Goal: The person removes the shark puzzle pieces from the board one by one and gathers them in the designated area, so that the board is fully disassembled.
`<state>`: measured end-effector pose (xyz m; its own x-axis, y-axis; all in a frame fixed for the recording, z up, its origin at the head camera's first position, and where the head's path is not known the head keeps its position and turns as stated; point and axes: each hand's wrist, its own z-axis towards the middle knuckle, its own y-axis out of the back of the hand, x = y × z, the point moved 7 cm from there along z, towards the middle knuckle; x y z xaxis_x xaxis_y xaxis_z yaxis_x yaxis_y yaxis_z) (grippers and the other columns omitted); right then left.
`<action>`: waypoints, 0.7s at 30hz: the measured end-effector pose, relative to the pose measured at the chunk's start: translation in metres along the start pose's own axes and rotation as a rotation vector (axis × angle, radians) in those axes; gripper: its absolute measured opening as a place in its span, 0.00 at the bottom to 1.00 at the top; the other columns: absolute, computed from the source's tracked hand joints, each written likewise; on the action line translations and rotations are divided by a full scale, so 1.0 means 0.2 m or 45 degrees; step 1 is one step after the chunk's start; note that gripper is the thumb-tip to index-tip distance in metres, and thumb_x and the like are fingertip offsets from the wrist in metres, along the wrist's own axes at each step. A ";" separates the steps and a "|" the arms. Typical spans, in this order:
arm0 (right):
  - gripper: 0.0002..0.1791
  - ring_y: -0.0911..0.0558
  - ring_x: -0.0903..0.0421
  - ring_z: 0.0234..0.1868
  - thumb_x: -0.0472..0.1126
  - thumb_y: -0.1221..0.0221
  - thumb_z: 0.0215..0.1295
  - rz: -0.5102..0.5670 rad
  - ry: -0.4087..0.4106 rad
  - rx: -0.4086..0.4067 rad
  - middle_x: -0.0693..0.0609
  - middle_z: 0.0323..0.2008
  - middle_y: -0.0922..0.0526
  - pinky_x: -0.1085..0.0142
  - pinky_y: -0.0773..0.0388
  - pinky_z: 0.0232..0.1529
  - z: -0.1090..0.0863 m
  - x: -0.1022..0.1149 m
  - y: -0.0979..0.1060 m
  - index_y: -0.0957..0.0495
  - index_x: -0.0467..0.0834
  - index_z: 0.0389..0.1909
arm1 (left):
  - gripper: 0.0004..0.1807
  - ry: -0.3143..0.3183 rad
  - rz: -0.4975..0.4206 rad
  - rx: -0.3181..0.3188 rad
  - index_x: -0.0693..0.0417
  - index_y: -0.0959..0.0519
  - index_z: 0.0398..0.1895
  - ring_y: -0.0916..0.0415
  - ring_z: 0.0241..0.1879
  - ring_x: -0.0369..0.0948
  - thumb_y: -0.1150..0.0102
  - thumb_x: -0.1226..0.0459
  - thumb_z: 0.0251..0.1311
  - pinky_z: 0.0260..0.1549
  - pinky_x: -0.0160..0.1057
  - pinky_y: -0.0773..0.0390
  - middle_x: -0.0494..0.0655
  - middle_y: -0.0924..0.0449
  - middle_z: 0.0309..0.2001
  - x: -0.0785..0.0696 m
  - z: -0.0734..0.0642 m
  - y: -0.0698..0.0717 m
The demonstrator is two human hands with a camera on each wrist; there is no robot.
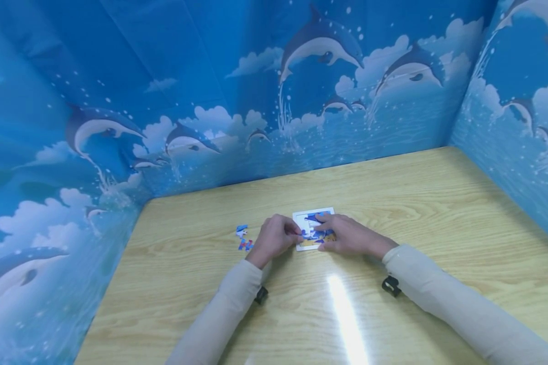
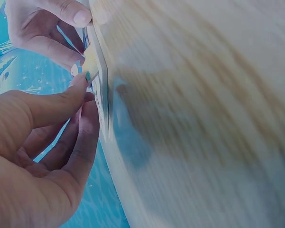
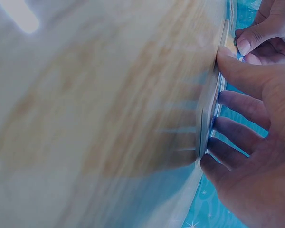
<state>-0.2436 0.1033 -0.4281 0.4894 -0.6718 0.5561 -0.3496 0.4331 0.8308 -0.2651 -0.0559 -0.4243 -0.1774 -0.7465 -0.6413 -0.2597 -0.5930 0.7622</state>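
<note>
A small jigsaw puzzle in a white frame (image 1: 307, 248) lies on the table, partly filled with blue, white and yellow pieces; bare white shows at its upper left. My left hand (image 1: 276, 236) is at the frame's left side, pinching a puzzle piece (image 2: 91, 66) between thumb and forefinger. That piece shows yellow with a bit of teal, and the fingers partly cover it. My right hand (image 1: 347, 234) rests on the right part of the puzzle, its fingers (image 3: 240, 130) spread and nearly straight. Its thumb touches the near edge of the frame.
Several loose puzzle pieces (image 1: 245, 244) lie left of my left hand. The wood-grain table (image 1: 173, 284) meets a dolphin-printed blue curtain (image 1: 237, 152) at the back and sides. A bright light reflection crosses the tabletop in front of the puzzle.
</note>
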 end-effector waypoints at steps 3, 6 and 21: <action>0.30 0.38 0.32 0.72 0.46 0.31 0.64 -0.001 -0.005 0.001 0.35 0.72 0.36 0.37 0.42 0.70 0.00 0.00 0.00 0.24 0.36 0.63 | 0.06 -0.001 -0.009 0.001 0.51 0.13 0.30 0.22 0.28 0.35 0.23 0.66 0.52 0.32 0.33 0.21 0.38 0.17 0.27 0.00 0.00 0.00; 0.30 0.38 0.32 0.73 0.46 0.31 0.64 -0.001 -0.012 0.001 0.35 0.73 0.37 0.37 0.43 0.70 -0.01 0.00 0.00 0.24 0.36 0.63 | 0.05 0.003 -0.035 0.001 0.51 0.13 0.30 0.22 0.29 0.36 0.24 0.66 0.53 0.33 0.34 0.20 0.38 0.17 0.27 0.00 -0.01 0.01; 0.31 0.39 0.32 0.73 0.46 0.31 0.63 0.010 -0.006 -0.018 0.35 0.73 0.37 0.38 0.44 0.70 -0.01 0.00 0.00 0.24 0.35 0.63 | 0.04 0.010 -0.127 -0.068 0.50 0.14 0.30 0.21 0.29 0.37 0.26 0.65 0.56 0.33 0.37 0.20 0.39 0.17 0.27 0.06 -0.06 0.07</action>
<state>-0.2425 0.1047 -0.4272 0.4829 -0.6709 0.5628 -0.3421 0.4470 0.8265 -0.2593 -0.0771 -0.4194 -0.1456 -0.6852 -0.7137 -0.2248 -0.6796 0.6983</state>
